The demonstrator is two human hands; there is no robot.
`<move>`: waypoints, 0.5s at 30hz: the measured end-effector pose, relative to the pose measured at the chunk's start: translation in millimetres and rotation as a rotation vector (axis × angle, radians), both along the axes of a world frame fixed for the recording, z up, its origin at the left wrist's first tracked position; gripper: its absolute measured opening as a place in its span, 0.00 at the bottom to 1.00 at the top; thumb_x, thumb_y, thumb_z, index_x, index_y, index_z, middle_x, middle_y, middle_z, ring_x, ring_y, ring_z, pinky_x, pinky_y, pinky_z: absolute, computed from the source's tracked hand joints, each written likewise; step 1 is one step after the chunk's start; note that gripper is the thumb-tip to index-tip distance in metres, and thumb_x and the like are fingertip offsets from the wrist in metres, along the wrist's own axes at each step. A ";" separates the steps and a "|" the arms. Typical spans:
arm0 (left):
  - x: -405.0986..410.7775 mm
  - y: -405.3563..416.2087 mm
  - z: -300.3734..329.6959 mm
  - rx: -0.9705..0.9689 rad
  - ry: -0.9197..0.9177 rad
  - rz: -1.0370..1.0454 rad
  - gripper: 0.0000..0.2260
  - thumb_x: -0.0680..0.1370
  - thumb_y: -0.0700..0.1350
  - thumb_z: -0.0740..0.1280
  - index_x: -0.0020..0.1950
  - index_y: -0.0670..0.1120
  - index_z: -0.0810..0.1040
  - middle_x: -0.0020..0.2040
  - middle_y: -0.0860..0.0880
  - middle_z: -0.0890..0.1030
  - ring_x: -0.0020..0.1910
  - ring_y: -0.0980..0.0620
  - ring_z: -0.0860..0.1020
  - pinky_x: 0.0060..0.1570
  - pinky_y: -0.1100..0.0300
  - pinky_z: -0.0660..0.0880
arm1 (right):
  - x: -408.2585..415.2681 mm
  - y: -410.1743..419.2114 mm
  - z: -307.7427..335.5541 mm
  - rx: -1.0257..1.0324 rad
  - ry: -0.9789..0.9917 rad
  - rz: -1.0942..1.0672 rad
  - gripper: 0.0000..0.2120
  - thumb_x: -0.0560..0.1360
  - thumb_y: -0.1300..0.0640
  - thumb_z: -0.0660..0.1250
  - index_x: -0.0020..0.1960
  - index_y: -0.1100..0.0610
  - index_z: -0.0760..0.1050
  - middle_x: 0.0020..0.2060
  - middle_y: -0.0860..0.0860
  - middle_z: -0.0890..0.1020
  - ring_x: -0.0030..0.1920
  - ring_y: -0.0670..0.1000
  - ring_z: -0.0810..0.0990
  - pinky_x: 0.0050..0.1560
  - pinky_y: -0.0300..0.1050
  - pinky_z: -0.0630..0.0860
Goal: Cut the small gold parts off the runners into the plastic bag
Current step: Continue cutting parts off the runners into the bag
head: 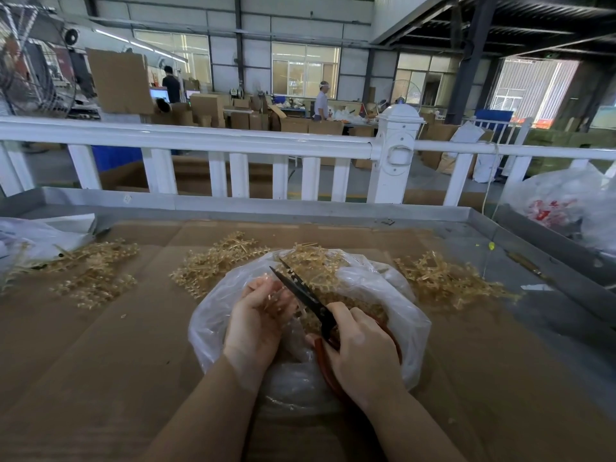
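A clear plastic bag (373, 285) lies open on the cardboard in front of me, with small gold parts (353, 303) heaped inside it. Over the bag, my left hand (256, 315) pinches a gold runner (275, 300) with its fingers curled round it. My right hand (360, 348) grips red-handled scissors (308, 296). Their black blades are parted and point up-left, right beside the runner. The lower scissor handle is partly hidden behind my right hand.
Piles of gold runners lie on the cardboard at left (90, 271), behind the bag (216, 261) and at right (446, 278). A metal tray rim (266, 208) and white railing (233, 141) bound the far side. Plastic bags sit at far left (36, 235) and far right (566, 201).
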State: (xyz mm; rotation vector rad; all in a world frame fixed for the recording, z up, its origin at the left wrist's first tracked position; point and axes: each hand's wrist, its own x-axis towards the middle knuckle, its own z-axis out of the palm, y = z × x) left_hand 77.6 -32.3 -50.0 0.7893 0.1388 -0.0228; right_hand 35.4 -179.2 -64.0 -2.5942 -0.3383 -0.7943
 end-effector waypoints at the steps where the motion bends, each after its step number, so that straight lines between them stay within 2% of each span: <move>1: -1.9 -0.4 2.3 0.019 -0.001 -0.009 0.13 0.76 0.44 0.64 0.59 0.40 0.72 0.48 0.38 0.79 0.48 0.40 0.79 0.56 0.50 0.75 | -0.1 -0.2 0.1 -0.009 0.000 0.000 0.17 0.71 0.49 0.74 0.56 0.54 0.77 0.42 0.49 0.82 0.43 0.51 0.81 0.41 0.43 0.79; 2: -2.0 -1.3 3.0 0.035 0.010 -0.009 0.19 0.77 0.45 0.65 0.64 0.35 0.71 0.56 0.33 0.78 0.56 0.35 0.77 0.63 0.45 0.72 | -0.2 -0.1 0.5 -0.017 0.007 0.001 0.17 0.70 0.49 0.73 0.56 0.54 0.77 0.42 0.50 0.82 0.43 0.51 0.81 0.41 0.44 0.79; 3: -1.6 -2.5 3.8 0.062 0.030 -0.001 0.23 0.78 0.47 0.65 0.67 0.33 0.70 0.62 0.32 0.75 0.61 0.33 0.75 0.66 0.42 0.69 | -0.5 0.2 0.7 -0.025 0.018 0.005 0.17 0.71 0.48 0.73 0.57 0.54 0.77 0.43 0.50 0.82 0.44 0.52 0.81 0.41 0.45 0.79; 4: -0.8 -2.9 4.3 0.086 0.053 0.016 0.24 0.78 0.48 0.65 0.68 0.33 0.70 0.63 0.32 0.75 0.61 0.34 0.75 0.67 0.42 0.69 | -0.6 0.6 0.9 -0.031 0.029 0.012 0.18 0.71 0.48 0.72 0.58 0.54 0.77 0.44 0.50 0.81 0.45 0.52 0.80 0.42 0.46 0.79; 7: 3.7 -3.8 8.4 0.145 0.142 0.057 0.19 0.76 0.47 0.68 0.62 0.36 0.76 0.54 0.37 0.79 0.51 0.40 0.79 0.55 0.47 0.75 | -0.4 0.3 0.2 -0.048 0.028 0.023 0.19 0.71 0.48 0.71 0.59 0.54 0.77 0.45 0.51 0.81 0.46 0.53 0.80 0.43 0.47 0.79; 10: 9.1 -2.3 13.4 0.168 0.265 0.047 0.14 0.74 0.46 0.70 0.55 0.38 0.80 0.46 0.41 0.82 0.46 0.41 0.81 0.48 0.47 0.78 | -0.3 0.8 0.5 -0.053 0.038 0.028 0.19 0.73 0.45 0.68 0.61 0.53 0.76 0.46 0.50 0.81 0.48 0.51 0.80 0.46 0.46 0.79; 12: 12.4 -2.0 16.4 0.185 0.322 0.049 0.11 0.74 0.47 0.69 0.49 0.40 0.80 0.40 0.43 0.81 0.41 0.42 0.80 0.40 0.50 0.78 | -0.1 1.1 0.5 -0.054 0.044 0.036 0.20 0.73 0.44 0.67 0.62 0.52 0.75 0.47 0.49 0.81 0.49 0.51 0.79 0.47 0.45 0.78; 15: 18.6 -2.5 17.7 0.232 0.370 0.094 0.09 0.73 0.48 0.68 0.48 0.42 0.79 0.42 0.43 0.79 0.40 0.43 0.79 0.38 0.52 0.77 | 0.2 1.2 0.2 -0.055 0.045 0.042 0.20 0.74 0.43 0.66 0.62 0.51 0.75 0.48 0.49 0.81 0.49 0.50 0.79 0.47 0.45 0.78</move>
